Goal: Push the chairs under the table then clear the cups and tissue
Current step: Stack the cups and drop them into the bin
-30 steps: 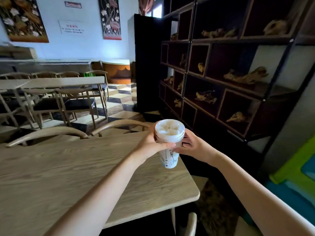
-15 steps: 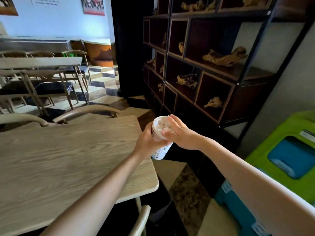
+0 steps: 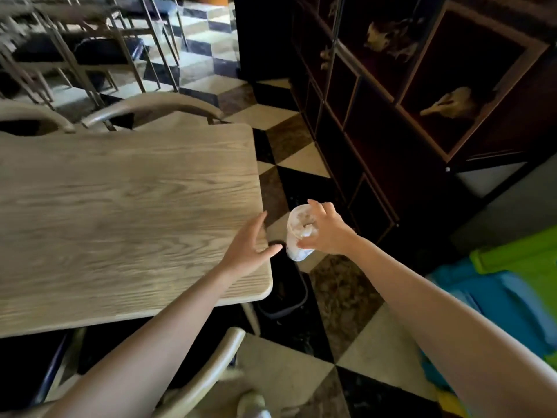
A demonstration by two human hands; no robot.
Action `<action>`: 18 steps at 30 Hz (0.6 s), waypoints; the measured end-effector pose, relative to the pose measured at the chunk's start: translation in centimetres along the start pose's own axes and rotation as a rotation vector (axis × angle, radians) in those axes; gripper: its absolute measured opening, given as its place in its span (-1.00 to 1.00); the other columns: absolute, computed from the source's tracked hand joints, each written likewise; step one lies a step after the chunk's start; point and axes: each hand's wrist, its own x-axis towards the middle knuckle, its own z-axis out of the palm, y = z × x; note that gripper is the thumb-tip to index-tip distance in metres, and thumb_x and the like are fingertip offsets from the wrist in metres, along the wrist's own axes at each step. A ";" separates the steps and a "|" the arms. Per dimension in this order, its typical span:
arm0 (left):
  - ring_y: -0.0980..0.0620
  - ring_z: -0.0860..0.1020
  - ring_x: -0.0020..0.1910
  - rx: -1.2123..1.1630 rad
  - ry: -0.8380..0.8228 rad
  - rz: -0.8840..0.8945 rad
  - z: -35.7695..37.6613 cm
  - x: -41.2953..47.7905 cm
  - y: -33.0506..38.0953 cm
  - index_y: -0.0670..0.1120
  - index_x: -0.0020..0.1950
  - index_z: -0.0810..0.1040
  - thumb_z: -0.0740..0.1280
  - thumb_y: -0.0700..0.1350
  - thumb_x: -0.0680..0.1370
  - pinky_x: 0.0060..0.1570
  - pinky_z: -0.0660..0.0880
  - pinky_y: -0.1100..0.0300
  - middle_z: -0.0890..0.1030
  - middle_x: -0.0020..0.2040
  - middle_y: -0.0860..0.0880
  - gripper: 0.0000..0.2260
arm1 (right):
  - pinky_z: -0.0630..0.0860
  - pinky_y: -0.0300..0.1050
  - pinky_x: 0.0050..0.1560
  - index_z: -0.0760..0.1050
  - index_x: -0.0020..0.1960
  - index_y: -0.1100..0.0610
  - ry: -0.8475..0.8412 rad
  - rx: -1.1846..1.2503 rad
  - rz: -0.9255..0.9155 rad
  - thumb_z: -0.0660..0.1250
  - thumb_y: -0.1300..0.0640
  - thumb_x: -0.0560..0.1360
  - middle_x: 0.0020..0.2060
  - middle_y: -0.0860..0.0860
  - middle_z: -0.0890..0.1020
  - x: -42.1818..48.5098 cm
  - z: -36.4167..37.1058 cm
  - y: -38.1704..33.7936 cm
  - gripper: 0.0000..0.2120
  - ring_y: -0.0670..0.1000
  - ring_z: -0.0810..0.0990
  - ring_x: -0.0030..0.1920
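Light wooden table [image 3: 120, 206], bare grained top, rounded corners, chequered tile floor [image 3: 301, 164] beneath, dark bin [image 3: 283, 300] on floor beside table leg

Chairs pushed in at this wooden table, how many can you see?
3. Two chair backs at the table's far edge, one far left, one beside it; a third at the near edge. More may be hidden off-frame.

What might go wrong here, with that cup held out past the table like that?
The right hand pinches the cup only by its rim, from above, over the floor, so it could slip. The crumpled tissue sits loose in the open top and could tumble out if the cup tilts. The dark bin lies partly under the table corner, so a drop from here may miss it. The left hand is open and gives no support.
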 end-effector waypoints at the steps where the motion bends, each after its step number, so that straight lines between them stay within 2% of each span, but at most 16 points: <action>1: -0.01 0.13 0.54 0.117 0.012 0.002 0.8 0.9 -1.9 -0.05 0.55 0.11 0.18 0.30 0.42 0.47 0.11 0.11 0.18 0.55 -0.02 -0.21 | 0.34 0.10 0.34 -0.09 0.53 0.09 -0.013 0.019 0.041 0.47 -0.02 0.37 0.43 0.14 0.11 1.4 1.8 1.5 -0.04 0.25 0.17 0.43; 3: -0.07 0.02 0.57 0.331 -0.001 -0.004 2.1 2.2 -5.2 -0.04 0.56 0.08 -0.06 0.39 0.34 0.52 0.00 -0.07 0.11 0.58 -0.07 -0.14 | 0.29 0.09 0.35 -0.09 0.53 0.10 -0.031 0.055 0.100 0.47 0.00 0.38 0.42 0.15 0.11 3.7 6.2 4.5 -0.04 0.26 0.14 0.43; 4: -0.07 -0.04 0.58 0.398 0.007 -0.012 2.8 2.9 -6.7 -0.03 0.56 0.06 -0.11 0.39 0.34 0.52 -0.06 -0.11 0.07 0.59 -0.07 -0.13 | 0.27 0.08 0.35 -0.07 0.52 0.11 -0.027 0.062 0.106 0.48 0.00 0.36 0.40 0.15 0.14 4.9 8.7 5.9 -0.04 0.26 0.16 0.42; 8: -0.08 -0.01 0.58 0.579 0.158 0.055 4.8 3.9 -9.2 -0.01 0.55 0.11 -0.10 0.36 0.43 0.52 -0.06 -0.16 0.07 0.59 -0.08 -0.24 | 0.24 0.03 0.39 0.02 0.50 0.12 0.014 0.098 0.118 0.52 0.01 0.32 0.39 0.13 0.19 9.1 18.7 10.4 -0.05 0.19 0.21 0.39; 12: -0.03 -0.02 0.58 0.611 0.202 0.070 5.2 4.0 -9.9 0.04 0.55 0.12 -0.10 0.35 0.47 0.53 -0.06 -0.14 0.06 0.59 -0.04 -0.29 | 0.24 0.05 0.43 0.00 0.51 0.14 -0.050 0.099 0.154 0.54 0.01 0.30 0.41 0.14 0.16 12.9 27.7 13.9 -0.01 0.20 0.18 0.42; 18: 0.00 -0.05 0.58 0.639 0.194 0.086 5.1 4.0 -10.0 0.06 0.55 0.10 -0.10 0.36 0.47 0.53 -0.11 -0.10 0.03 0.59 -0.02 -0.30 | 0.21 0.08 0.43 0.00 0.51 0.19 -0.076 0.129 0.172 0.53 0.04 0.33 0.44 0.18 0.13 14.8 33.2 16.3 -0.03 0.22 0.14 0.45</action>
